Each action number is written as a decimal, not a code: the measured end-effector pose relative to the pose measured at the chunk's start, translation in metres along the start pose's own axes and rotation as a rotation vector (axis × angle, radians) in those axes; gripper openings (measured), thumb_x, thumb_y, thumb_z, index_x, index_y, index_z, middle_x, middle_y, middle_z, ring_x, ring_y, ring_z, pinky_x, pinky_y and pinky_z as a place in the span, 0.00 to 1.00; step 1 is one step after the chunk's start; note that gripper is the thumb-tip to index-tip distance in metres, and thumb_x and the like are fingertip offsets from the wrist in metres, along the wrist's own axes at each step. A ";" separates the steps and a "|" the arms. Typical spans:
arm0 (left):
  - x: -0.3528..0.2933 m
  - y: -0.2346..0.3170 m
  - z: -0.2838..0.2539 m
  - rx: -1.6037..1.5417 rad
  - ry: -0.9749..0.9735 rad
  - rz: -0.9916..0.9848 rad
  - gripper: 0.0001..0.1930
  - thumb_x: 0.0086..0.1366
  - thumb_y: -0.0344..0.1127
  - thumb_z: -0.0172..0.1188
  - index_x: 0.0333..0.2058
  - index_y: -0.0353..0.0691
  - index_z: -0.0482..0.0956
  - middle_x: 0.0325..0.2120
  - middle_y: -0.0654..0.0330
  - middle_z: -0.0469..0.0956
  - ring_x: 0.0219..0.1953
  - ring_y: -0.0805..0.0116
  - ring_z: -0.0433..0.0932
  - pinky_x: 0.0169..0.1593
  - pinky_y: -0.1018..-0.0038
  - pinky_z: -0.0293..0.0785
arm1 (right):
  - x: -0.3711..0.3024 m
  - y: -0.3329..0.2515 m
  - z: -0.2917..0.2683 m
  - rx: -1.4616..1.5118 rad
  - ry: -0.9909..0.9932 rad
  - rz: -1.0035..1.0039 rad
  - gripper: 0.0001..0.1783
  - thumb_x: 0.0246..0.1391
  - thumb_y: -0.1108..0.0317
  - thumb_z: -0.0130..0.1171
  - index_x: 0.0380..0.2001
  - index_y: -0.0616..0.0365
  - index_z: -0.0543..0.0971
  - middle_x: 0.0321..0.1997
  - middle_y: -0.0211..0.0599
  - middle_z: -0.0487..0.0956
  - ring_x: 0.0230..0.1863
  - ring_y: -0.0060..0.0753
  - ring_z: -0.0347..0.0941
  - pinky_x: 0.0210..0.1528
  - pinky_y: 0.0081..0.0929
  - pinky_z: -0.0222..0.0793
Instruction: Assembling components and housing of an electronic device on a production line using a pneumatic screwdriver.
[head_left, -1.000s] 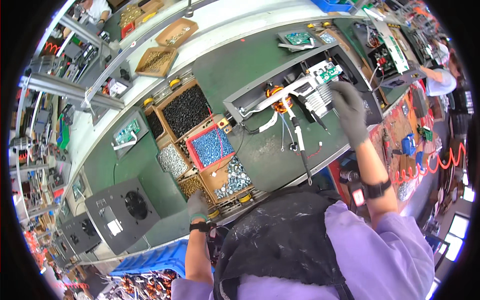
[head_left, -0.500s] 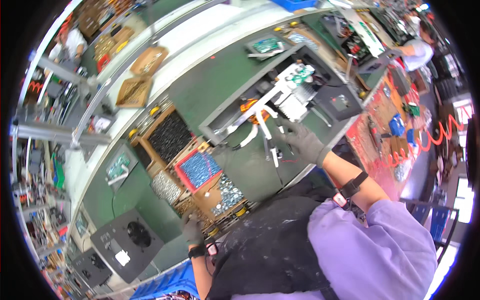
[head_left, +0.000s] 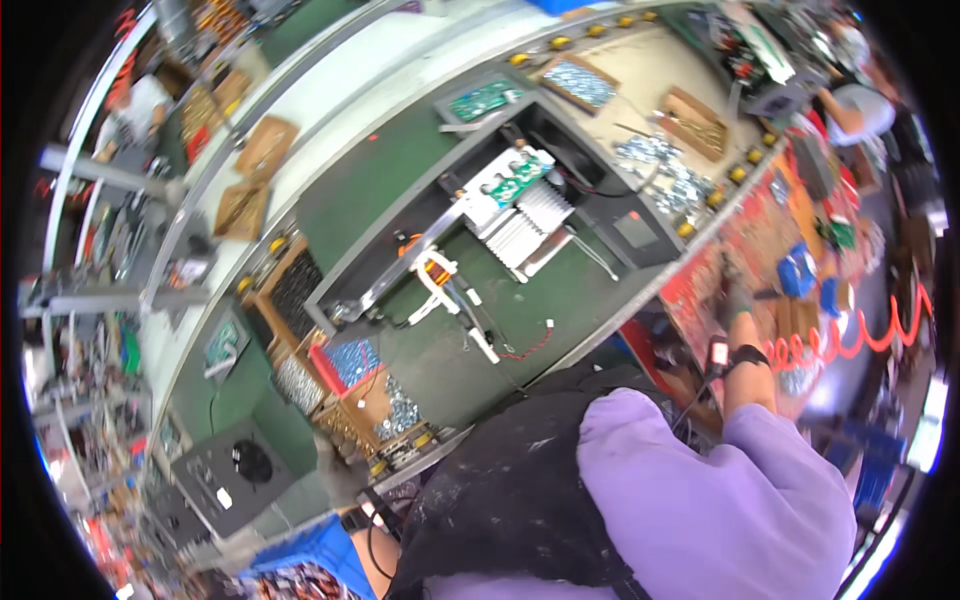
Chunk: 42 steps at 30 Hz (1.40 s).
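Note:
My left hand (head_left: 338,478), in a grey glove, rests at the front edge of the green bench (head_left: 560,300), beside wooden trays of screws (head_left: 395,412). Its fingers are too blurred to read. My right hand (head_left: 736,296), also gloved and with a black wrist band, hangs off the right end of the bench next to a red patterned surface (head_left: 700,280). Whether it holds anything I cannot tell. On the bench stands an open metal chassis (head_left: 620,215) with a finned heat sink (head_left: 525,225) and a green circuit board (head_left: 508,180). A copper coil (head_left: 436,268) and loose white leads (head_left: 478,340) lie in front of it.
A red tray of bluish screws (head_left: 350,360) and a dark parts tray (head_left: 295,290) sit left of the chassis. A grey box with a fan (head_left: 240,470) stands at the near left. Another person (head_left: 860,105) works at the far right. A red coiled hose (head_left: 860,335) hangs on the right.
My right hand has drawn back from the chassis and dropped past the bench's right end. The view has swung left. My left hand stays by the screw trays.

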<state>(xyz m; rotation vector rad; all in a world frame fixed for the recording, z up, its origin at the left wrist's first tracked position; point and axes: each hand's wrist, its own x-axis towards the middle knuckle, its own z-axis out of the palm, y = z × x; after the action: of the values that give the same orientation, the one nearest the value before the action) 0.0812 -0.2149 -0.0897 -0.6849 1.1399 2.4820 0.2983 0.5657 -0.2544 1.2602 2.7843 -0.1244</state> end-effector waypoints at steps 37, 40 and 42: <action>0.024 -0.100 0.267 0.271 -0.327 -0.301 0.15 0.69 0.49 0.51 0.38 0.42 0.73 0.24 0.69 0.69 0.24 0.76 0.67 0.27 0.80 0.60 | -0.115 -0.416 -0.296 1.995 -0.437 -0.856 0.26 0.46 0.61 0.66 0.47 0.56 0.69 0.43 0.45 0.75 0.44 0.43 0.74 0.43 0.39 0.75; 0.025 -0.099 0.262 0.232 -0.277 -0.294 0.15 0.69 0.48 0.52 0.36 0.42 0.74 0.23 0.68 0.69 0.23 0.77 0.67 0.26 0.81 0.62 | -0.114 -0.427 -0.288 2.001 -0.444 -0.964 0.26 0.47 0.63 0.66 0.47 0.58 0.67 0.40 0.47 0.76 0.42 0.42 0.76 0.45 0.41 0.76; 0.026 -0.099 0.261 0.190 -0.235 -0.293 0.14 0.68 0.47 0.54 0.34 0.41 0.75 0.21 0.68 0.69 0.21 0.78 0.67 0.25 0.82 0.64 | -0.113 -0.431 -0.283 1.989 -0.437 -0.977 0.25 0.47 0.63 0.65 0.47 0.58 0.67 0.38 0.46 0.77 0.41 0.41 0.76 0.44 0.40 0.76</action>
<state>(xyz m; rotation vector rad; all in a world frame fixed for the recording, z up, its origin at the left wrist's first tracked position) 0.0311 0.0512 -0.0175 -0.4553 1.0828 2.1122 0.0362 0.2284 0.0561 -0.5435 1.7974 -2.9259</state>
